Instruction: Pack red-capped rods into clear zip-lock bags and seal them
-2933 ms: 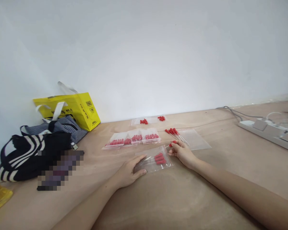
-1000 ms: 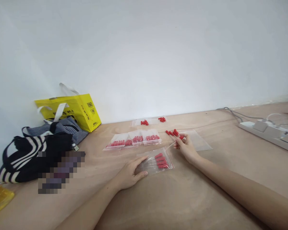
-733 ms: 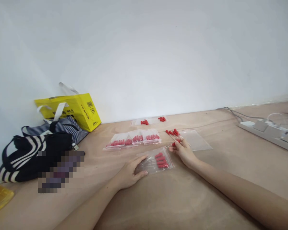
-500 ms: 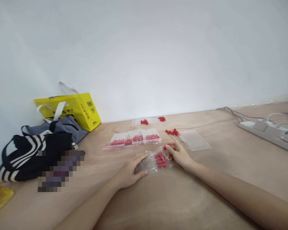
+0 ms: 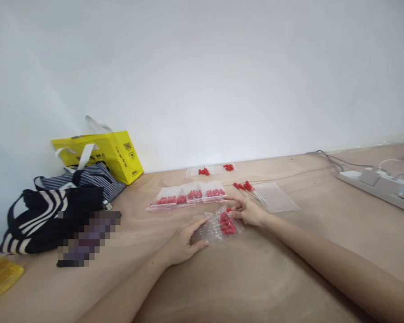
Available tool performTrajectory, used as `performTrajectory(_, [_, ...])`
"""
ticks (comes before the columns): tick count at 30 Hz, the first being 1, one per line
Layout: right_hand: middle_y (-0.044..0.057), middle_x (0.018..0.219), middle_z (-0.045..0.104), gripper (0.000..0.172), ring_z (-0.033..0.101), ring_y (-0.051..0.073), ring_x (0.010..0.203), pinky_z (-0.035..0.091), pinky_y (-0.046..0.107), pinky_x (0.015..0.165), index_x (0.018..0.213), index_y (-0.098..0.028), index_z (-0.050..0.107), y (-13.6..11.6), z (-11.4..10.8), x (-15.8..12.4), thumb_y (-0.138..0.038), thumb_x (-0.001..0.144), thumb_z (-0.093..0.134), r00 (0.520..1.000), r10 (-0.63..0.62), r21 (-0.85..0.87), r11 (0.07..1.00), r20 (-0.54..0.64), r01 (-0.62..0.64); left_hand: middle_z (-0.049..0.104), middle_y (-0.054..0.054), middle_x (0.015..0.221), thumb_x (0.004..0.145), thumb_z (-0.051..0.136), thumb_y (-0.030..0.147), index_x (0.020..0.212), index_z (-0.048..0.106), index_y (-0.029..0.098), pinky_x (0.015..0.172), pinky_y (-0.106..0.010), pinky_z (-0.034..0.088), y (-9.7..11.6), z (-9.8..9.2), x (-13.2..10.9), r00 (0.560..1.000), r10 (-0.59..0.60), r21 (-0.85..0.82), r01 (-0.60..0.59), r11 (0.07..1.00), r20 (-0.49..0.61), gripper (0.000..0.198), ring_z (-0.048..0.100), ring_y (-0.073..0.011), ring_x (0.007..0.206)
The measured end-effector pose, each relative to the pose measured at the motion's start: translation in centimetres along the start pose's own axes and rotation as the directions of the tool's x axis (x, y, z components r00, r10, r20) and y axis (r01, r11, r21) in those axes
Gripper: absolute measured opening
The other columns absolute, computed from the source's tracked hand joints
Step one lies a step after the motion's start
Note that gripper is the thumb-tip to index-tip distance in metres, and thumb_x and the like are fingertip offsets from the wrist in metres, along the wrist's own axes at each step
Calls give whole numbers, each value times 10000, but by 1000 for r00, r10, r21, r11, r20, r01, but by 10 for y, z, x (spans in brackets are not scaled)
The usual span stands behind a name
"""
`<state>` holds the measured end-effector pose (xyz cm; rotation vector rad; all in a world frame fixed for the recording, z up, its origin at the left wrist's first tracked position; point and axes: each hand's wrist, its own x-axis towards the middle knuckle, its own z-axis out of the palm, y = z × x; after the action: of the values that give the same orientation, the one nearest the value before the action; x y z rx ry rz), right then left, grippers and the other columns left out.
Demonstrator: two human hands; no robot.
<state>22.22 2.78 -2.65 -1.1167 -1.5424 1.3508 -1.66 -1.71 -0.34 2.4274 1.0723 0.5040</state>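
A small clear zip bag [image 5: 213,227] holding several red-capped droppers lies on the wooden table [image 5: 242,278]. My left hand [image 5: 183,242] rests flat on its closed end, fingers spread. At the bag's mouth my right hand [image 5: 247,211] has its fingers pinched on the plastic and the red caps there. Just beyond that hand lie a few loose red-capped droppers [image 5: 247,187] beside an empty clear bag [image 5: 276,197]. Filled bags [image 5: 188,195] sit in a row behind.
A yellow carrier bag [image 5: 104,152] and striped bags [image 5: 54,206] stand at the left by the white wall. Another clear bag with red caps [image 5: 215,170] lies near the wall. A white power strip [image 5: 379,184] with cables runs along the right.
My right hand went out to the loose droppers, picked one up and came back to the mouth of the bag. The left hand stayed on the bag.
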Motion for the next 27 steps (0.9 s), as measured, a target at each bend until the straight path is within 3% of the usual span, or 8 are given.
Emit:
performTrajectory(4, [-94, 423, 448, 281, 328, 28, 331, 224, 141, 300, 763, -163, 596, -3, -6, 9, -266, 520, 695, 996, -13, -69, 997, 91, 19, 405, -31, 1303, 789, 511, 301, 1269, 328, 250, 972, -366, 315, 1, -1, 0, 1000, -6, -1, 6, 1000, 10, 516, 392, -210, 1164])
performTrajectory(9, [-112, 481, 456, 517, 338, 19, 331, 246, 130, 298, 959, -189, 568, -8, -12, 10, -182, 463, 715, 987, 56, -52, 997, 152, -48, 412, -41, 1297, 788, 515, 312, 1261, 343, 235, 968, -367, 321, 1, -1, -1, 999, -31, -5, 31, 1000, 23, 510, 395, -209, 1160])
performTrajectory(13, [-98, 520, 484, 481, 373, 22, 332, 276, 135, 304, 972, -193, 564, -6, -22, 10, -158, 506, 675, 960, 109, -75, 993, 259, -93, 406, -47, 1301, 783, 520, 321, 1254, 355, 229, 974, -373, 313, 1, -1, 0, 998, -46, -7, 46, 999, 32, 507, 387, -213, 1167])
performTrajectory(15, [-95, 519, 477, 361, 365, 22, 315, 270, 139, 293, 908, -189, 561, -1, -23, 10, -182, 556, 640, 979, 90, -69, 994, 183, -79, 409, -43, 1299, 785, 517, 322, 1253, 356, 234, 976, -374, 310, 1, -1, 0, 999, -37, -9, 37, 999, 31, 503, 386, -212, 1167])
performTrajectory(17, [-95, 521, 466, 237, 348, 23, 301, 272, 149, 284, 818, -190, 530, 4, -20, 8, -197, 593, 606, 998, 63, -81, 995, 32, -60, 408, -37, 1299, 787, 515, 311, 1255, 352, 237, 979, -368, 307, 1, -1, -1, 999, -21, -10, 22, 1000, 28, 501, 383, -208, 1169])
performTrajectory(20, [-88, 511, 456, 152, 382, 43, 337, 313, 164, 306, 708, -197, 481, 10, -11, 2, -169, 598, 581, 989, -20, -135, 991, -145, 1, 406, -34, 1301, 790, 512, 313, 1257, 351, 241, 980, -367, 305, 0, -1, -1, 1000, -16, -10, 16, 1000, 20, 499, 382, -209, 1171])
performTrajectory(23, [-53, 522, 501, 93, 462, 79, 433, 377, 192, 378, 657, -187, 511, 11, -5, -4, -142, 594, 561, 981, -107, -191, 979, -159, 76, 418, -37, 1292, 789, 512, 326, 1257, 353, 247, 971, -373, 314, 0, 0, -1, 1000, -27, -6, 27, 1000, 12, 501, 398, -217, 1157])
performTrajectory(27, [-11, 629, 590, 93, 523, 103, 536, 426, 230, 494, 699, -170, 590, 11, -6, -8, -169, 610, 565, 986, -123, -192, 976, -114, 99, 423, -39, 1288, 784, 519, 319, 1256, 356, 242, 963, -369, 325, -1, 0, -1, 999, -29, -6, 30, 1000, 19, 505, 403, -216, 1153])
